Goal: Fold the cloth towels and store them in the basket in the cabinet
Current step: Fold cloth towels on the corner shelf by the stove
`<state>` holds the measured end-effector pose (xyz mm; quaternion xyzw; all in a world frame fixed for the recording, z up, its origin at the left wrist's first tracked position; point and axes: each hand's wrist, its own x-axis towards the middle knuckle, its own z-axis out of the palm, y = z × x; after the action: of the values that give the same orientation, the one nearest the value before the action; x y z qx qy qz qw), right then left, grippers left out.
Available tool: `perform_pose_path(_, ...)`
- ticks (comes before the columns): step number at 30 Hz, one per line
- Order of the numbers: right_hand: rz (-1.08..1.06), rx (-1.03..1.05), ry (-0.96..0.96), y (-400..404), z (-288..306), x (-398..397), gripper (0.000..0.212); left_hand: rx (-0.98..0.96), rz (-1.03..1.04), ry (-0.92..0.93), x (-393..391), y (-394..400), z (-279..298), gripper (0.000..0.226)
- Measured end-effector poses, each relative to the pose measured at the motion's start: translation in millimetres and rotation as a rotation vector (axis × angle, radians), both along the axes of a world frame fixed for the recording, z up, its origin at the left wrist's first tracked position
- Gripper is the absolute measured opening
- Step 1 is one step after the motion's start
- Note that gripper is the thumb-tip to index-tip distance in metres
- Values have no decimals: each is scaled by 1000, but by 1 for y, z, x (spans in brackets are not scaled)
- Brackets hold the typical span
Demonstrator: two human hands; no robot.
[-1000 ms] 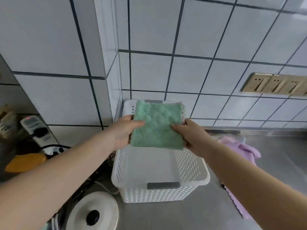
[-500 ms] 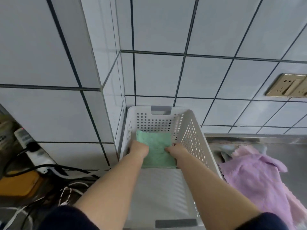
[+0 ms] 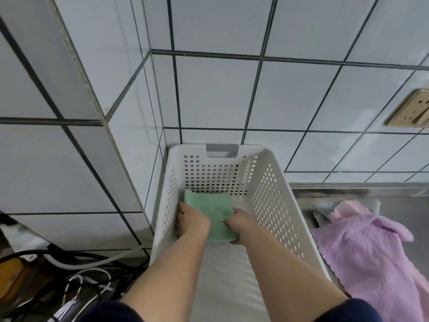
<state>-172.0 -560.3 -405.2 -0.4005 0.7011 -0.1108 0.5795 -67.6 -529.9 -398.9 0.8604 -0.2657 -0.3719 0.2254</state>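
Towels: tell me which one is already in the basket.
The green towel, folded, held by both hands on the white basket's floor. The purple towel lies unfolded on the counter outside it.

You get soft, even, cool light; the tile lines (image 3: 218,54) bow outward toward the frame edges, and the corners look slightly blurred.

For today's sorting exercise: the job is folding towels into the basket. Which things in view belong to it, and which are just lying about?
Belongs to the job:
green towel, held by left hand and right hand
white basket
purple towel

Lying about:
cables
wall socket
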Motion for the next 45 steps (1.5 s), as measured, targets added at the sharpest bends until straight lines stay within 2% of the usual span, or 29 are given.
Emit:
perform_pose_path(5,-19,-85,-9,-20,-68,-2,37,-29,-43,-46,-1,0,-3,74)
perform_pose_path(7,-22,-77,-35,-20,-70,0,33,-80,-127,-181,-5,5,-2,78)
perform_pose_path(9,-34,-59,-74,-8,-43,5,27,-190,-339,-427,-9,10,-4,77)
perform_pose_path(11,-19,-70,-68,-3,-29,8,29,-265,-636,-637,-12,14,-9,74)
perform_pose_path(12,-6,-76,-60,-3,-29,9,31,-253,-742,-686,-14,16,-13,74)
perform_pose_path(14,42,-164,27,-2,-29,11,44,-133,-797,-688,-17,17,-19,72)
perform_pose_path(17,360,-408,355,6,-20,9,64,13,-697,-634,-16,14,-23,71)
perform_pose_path(19,641,-563,524,8,-18,7,61,37,-692,-672,-13,13,-28,71)
perform_pose_path(22,947,-707,615,4,-16,9,54,47,-729,-727,-10,13,-34,71)
perform_pose_path(25,1074,-660,621,-3,-24,7,60,64,-713,-719,-10,11,-43,71)
perform_pose_path(29,1102,-572,639,-6,-31,0,67,19,-594,-609,-9,5,-51,73)
perform_pose_path(33,992,-474,660,-6,-37,-12,61,-21,-459,-481,-8,-5,-49,69)
perform_pose_path(40,897,-363,621,-7,-32,-16,68,23,-463,-396,-3,-15,-44,74)
perform_pose_path(45,577,-469,537,-2,-10,-11,64,-62,-392,-256,-7,-24,-19,70)
